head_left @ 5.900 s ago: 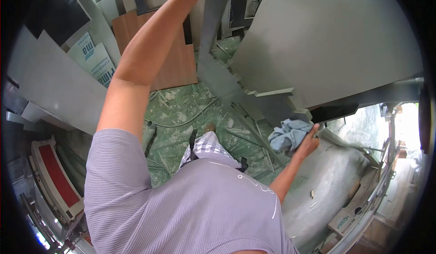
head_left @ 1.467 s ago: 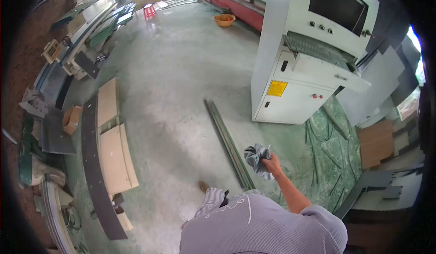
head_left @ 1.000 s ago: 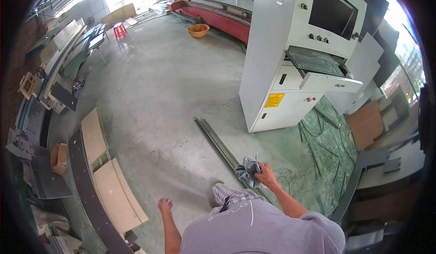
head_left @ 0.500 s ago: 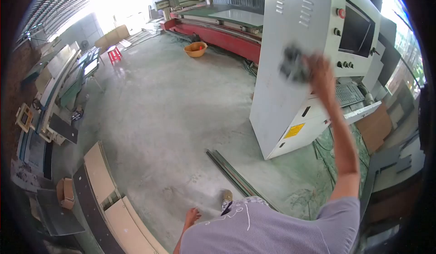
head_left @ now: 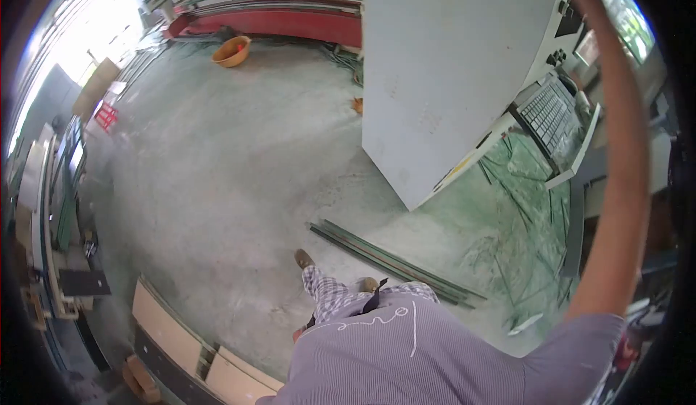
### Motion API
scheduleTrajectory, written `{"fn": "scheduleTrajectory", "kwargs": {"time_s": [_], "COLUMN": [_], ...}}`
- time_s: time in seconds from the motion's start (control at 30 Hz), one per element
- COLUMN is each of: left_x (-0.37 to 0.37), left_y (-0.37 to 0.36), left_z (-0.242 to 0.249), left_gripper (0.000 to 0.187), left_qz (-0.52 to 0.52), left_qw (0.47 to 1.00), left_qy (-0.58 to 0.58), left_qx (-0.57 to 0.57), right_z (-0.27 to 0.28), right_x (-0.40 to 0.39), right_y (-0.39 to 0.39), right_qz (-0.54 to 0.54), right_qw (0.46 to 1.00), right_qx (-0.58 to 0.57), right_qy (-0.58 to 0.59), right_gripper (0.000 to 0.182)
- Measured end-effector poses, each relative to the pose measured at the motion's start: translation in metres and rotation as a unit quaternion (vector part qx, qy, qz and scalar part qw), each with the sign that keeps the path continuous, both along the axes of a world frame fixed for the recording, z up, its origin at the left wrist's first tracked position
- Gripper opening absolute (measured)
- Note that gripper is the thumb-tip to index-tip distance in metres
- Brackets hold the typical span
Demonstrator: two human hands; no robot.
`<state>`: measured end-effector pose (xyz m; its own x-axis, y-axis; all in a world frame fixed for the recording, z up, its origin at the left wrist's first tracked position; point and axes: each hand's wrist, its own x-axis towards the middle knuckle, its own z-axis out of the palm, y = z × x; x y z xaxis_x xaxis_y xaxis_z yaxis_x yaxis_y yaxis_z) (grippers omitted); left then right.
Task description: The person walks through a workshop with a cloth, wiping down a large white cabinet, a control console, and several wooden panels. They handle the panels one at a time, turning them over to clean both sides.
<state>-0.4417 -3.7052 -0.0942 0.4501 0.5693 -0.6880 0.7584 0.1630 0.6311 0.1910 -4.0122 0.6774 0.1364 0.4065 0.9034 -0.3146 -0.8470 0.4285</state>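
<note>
My right forearm [head_left: 627, 137] reaches up along the right side, past the keyboard [head_left: 549, 115] and the front of the white machine cabinet [head_left: 449, 64]. The hand at its end lies beyond the top edge, so what it holds is hidden. Only a small part of my left hand [head_left: 299, 332] shows at my waist, beside the checkered trousers [head_left: 330, 296]; its fingers cannot be made out. The open keyboard drawer [head_left: 576, 162] juts from the cabinet's right side.
Long dark strips [head_left: 384, 260] lie on the floor before my feet. An orange basin [head_left: 232, 52] stands near the red machine base [head_left: 275, 27]. Beige panels [head_left: 163, 322] are at lower left, a red stool [head_left: 106, 117] at far left, and cables right of the cabinet.
My right hand, earlier blurred before the cabinet with a dark grey bundle, has risen out of view. The camera has moved closer to the cabinet and tilted; my left hand is now mostly hidden.
</note>
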Motion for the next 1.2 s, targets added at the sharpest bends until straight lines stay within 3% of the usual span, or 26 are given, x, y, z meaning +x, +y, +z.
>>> {"fn": "scheduleTrajectory", "kwargs": {"time_s": [0.13,0.17,0.2,0.23,0.27,0.3,0.33,0.37,0.4,0.47,0.53,0.57,0.67,0.7,0.73,0.77,0.8,0.83,0.9,0.93,1.0,1.03,1.07,1.1,1.17,1.2], "left_x": [0.109,0.134,0.153,0.173,0.193,0.207,0.218,0.229,0.236,0.246,0.288,0.316,0.409,0.438,0.463,0.493,0.525,0.544,0.567,0.57,0.582,0.588,0.594,0.602,0.615,0.617], "left_y": [0.09,0.116,0.147,0.175,0.203,0.23,0.257,0.284,0.312,0.376,0.438,0.453,0.482,0.491,0.502,0.492,0.457,0.436,0.394,0.375,0.365,0.367,0.372,0.38,0.405,0.409], "left_z": [-0.002,0.002,0.013,0.029,0.047,0.056,0.063,0.065,0.068,0.064,0.065,0.062,0.055,0.052,0.048,0.057,0.05,0.051,0.069,0.073,0.069,0.05,0.026,0.007,-0.022,-0.01], "left_gripper": [0.028,0.029,0.031,0.034,0.038,0.037,0.037,0.036,0.036,0.033,0.032,0.032,0.029,0.029,0.028,0.028,0.026,0.025,0.029,0.029,0.029,0.031,0.034,0.037,0.035,0.034], "left_qz": [-0.02,-0.002,0.004,0.012,0.02,0.044,0.075,0.102,0.11,0.082,0.045,0.029,0.028,0.03,0.034,0.035,0.002,-0.06,-0.113,-0.177,-0.242,-0.433,-0.598,-0.727,-0.742,-0.761], "left_qw": [0.994,0.991,0.99,0.99,0.989,0.988,0.987,0.986,0.986,0.988,0.995,0.995,0.996,0.994,0.991,0.967,0.962,0.966,0.942,0.945,0.943,0.889,0.783,0.629,0.557,0.524], "left_qy": [-0.095,-0.114,-0.107,-0.093,-0.078,-0.069,-0.058,-0.05,-0.041,-0.056,0.065,0.059,-0.049,-0.085,-0.118,-0.168,-0.206,-0.177,-0.159,-0.134,-0.108,-0.134,-0.151,-0.156,-0.203,-0.111], "left_qx": [-0.05,-0.075,-0.091,-0.109,-0.127,-0.134,-0.129,-0.125,-0.118,-0.117,-0.065,-0.072,-0.064,-0.059,-0.052,-0.191,-0.182,-0.18,-0.273,-0.239,-0.202,-0.062,0.084,0.227,0.312,0.365], "right_z": [-0.212,-0.276,-0.351,-0.403,-0.501,-0.573,-0.592,-0.588,-0.569,-0.508,-0.402,-0.348,-0.19,-0.141,-0.092,-0.053,0.005,0.037,0.081,0.096,0.105,0.11,0.111,0.107,0.085,0.063], "right_x": [-0.012,-0.018,-0.023,-0.059,-0.069,-0.096,-0.126,-0.141,-0.134,-0.129,-0.1,-0.091,-0.081,-0.081,-0.087,-0.081,-0.074,-0.067,-0.045,-0.035,-0.01,0.002,0.015,0.034,0.085,0.109], "right_y": [0.002,0.005,0.003,0.015,-0.004,-0.012,-0.001,0.015,0.027,0.057,0.075,0.082,0.095,0.102,0.116,0.11,0.108,0.116,0.123,0.135,0.181,0.204,0.213,0.206,0.183,0.17], "right_qz": [-0.02,0.035,0.026,-0.023,-0.069,-0.083,-0.111,-0.136,-0.14,-0.141,-0.126,-0.117,-0.079,-0.068,-0.096,-0.061,-0.042,-0.036,-0.063,-0.072,-0.047,-0.06,-0.07,-0.069,-0.118,-0.178], "right_qw": [0.997,0.976,0.965,0.886,0.806,0.739,0.675,0.633,0.638,0.678,0.719,0.792,0.9,0.957,0.943,0.977,0.995,0.992,0.996,0.995,0.994,0.984,0.967,0.965,0.968,0.972], "right_qx": [0.006,0.123,0.163,0.192,0.223,0.267,0.311,0.347,0.355,0.374,0.386,0.348,0.278,0.18,0.237,0.146,0.086,0.117,0.038,0.007,0.092,0.167,0.242,0.247,0.223,0.154], "right_qy": [0.071,0.177,0.204,0.421,0.544,0.612,0.66,0.678,0.669,0.617,0.564,0.487,0.327,0.215,0.213,0.141,0.021,0.013,-0.044,-0.074,-0.027,-0.033,-0.04,-0.045,-0.009,0.005], "right_gripper": [0.047,0.048,0.03,0.044,0.035,0.027,0.026,0.027,0.027,0.028,0.031,0.036,0.039,0.041,0.039,0.049,0.051,0.051,0.049,0.047,0.034,0.035,0.036,0.036,0.037,0.039]}}
